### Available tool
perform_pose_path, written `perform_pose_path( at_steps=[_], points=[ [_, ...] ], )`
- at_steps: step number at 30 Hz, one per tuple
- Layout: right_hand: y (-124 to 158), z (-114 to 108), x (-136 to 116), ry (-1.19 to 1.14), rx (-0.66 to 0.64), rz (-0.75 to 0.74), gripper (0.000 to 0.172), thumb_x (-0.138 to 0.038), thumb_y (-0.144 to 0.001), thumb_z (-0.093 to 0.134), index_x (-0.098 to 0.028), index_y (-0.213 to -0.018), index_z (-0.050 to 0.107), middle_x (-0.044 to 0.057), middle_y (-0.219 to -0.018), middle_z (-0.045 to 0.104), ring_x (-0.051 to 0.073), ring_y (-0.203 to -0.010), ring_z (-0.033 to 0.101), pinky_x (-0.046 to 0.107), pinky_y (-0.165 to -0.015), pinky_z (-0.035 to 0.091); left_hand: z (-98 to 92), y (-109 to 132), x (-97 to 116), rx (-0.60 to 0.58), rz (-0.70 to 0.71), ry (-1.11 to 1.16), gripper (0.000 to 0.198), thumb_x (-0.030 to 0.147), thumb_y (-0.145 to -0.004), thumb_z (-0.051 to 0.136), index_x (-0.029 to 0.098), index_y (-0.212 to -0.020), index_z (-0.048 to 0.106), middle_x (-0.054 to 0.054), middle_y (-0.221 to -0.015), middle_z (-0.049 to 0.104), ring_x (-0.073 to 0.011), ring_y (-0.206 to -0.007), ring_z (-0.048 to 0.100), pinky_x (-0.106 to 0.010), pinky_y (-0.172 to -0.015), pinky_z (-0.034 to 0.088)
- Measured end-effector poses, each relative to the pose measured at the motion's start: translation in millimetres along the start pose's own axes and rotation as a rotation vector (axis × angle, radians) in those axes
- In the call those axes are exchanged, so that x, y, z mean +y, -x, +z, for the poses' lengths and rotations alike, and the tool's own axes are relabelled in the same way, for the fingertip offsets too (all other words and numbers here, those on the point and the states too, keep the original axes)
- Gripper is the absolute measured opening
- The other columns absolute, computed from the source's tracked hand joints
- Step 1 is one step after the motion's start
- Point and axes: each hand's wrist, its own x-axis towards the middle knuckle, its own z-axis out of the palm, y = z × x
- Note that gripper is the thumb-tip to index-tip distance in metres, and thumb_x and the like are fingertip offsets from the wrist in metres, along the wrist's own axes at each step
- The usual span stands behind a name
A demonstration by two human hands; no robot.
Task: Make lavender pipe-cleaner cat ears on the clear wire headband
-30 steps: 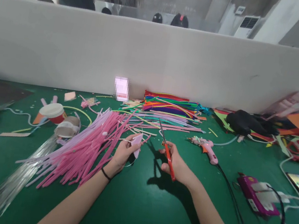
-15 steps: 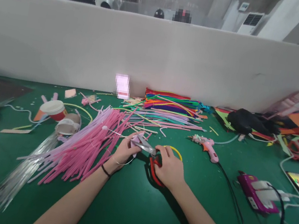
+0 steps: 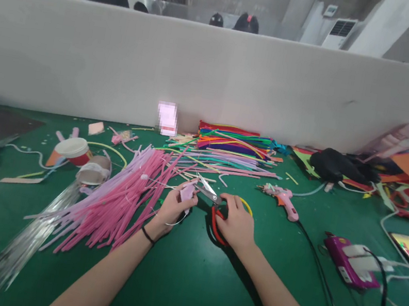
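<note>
Left hand [image 3: 171, 210] pinches a small lilac piece [image 3: 187, 192] between thumb and fingers, while the right hand [image 3: 236, 226] grips a pair of scissors [image 3: 215, 199] by the handles. The lilac piece is pale, flat-looking and longer than it is wide, standing up from the fingertips above the middle of the green tabletop [image 3: 181, 290]; its lower part is covered by the thumb, so the full outline cannot be told. A thin white strand [image 3: 160, 184] runs out to the left of the left hand, and another white length curves below the fingers. A dark band [image 3: 148, 235] circles the left wrist.

The scissors have shiny metal blades, spread apart and aimed at the lilac piece; the tips lie close beside it, though whether they touch cannot be told. Red shows on the handle below the right hand, and a yellow curve appears beyond its knuckles.

Just left of the left hand lies a loose spread of fuzzy pink stems [image 3: 112, 210], with paler lilac stems along its left side. A pink glue gun [image 3: 286, 202] rests to the right of the right hand.
</note>
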Motion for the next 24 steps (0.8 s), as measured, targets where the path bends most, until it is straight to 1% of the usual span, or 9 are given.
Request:
perform_pose_path(
  at_steps=[5,8,12,18,24],
  points=[
    [3,3,-8,0.068,0.003,0.012,0.037,-0.033,-0.084,0.055,-0.024,-0.119,0.050,0.006,-0.112,0.059,0.018,-0.077,0.061,0.026,-0.058,0.041,2.3,0,-1,0.050,-0.009,0.025,0.059,0.023,-0.064,0.077,0.018,-0.119,0.058,0.001,-0.082,0.060,-0.0097,-0.068,0.054,-0.021,-0.064,0.040],
    [4,5,-13,0.120,0.002,0.011,0.040,-0.035,-0.086,0.053,-0.023,-0.124,0.048,0.008,-0.113,0.058,0.018,-0.075,0.061,0.027,-0.055,0.041,2.7,0,-2,0.076,-0.012,0.020,0.053,0.024,-0.064,0.077,0.018,-0.114,0.060,0.002,-0.080,0.060,-0.0087,-0.065,0.053,-0.020,-0.063,0.041],
    [6,7,-15,0.185,-0.005,-0.007,0.041,-0.031,-0.088,0.052,-0.021,-0.127,0.047,0.010,-0.113,0.058,0.019,-0.074,0.062,0.026,-0.055,0.040,2.7,-1,-3,0.094,-0.010,0.013,0.038,0.024,-0.064,0.076,0.016,-0.099,0.063,0.001,-0.078,0.059,-0.0091,-0.066,0.055,-0.020,-0.064,0.043],
    [4,10,-13,0.270,-0.062,-0.051,0.035,-0.026,-0.095,0.040,-0.016,-0.128,0.048,0.013,-0.109,0.061,0.019,-0.073,0.063,0.025,-0.054,0.040,2.4,-3,-5,0.079,-0.019,0.037,0.030,0.023,-0.064,0.076,0.015,-0.089,0.061,0.001,-0.079,0.057,-0.0089,-0.062,0.054,-0.022,-0.062,0.045],
    [1,13,-13,0.303,-0.135,-0.063,0.035,-0.021,-0.094,0.041,-0.015,-0.127,0.049,0.014,-0.107,0.063,0.020,-0.072,0.065,0.027,-0.053,0.041,6.0,-3,-2,0.132,-0.073,0.095,0.028,0.024,-0.066,0.073,0.014,-0.088,0.061,-0.001,-0.078,0.060,-0.0104,-0.064,0.056,-0.023,-0.063,0.046]
  ],
)
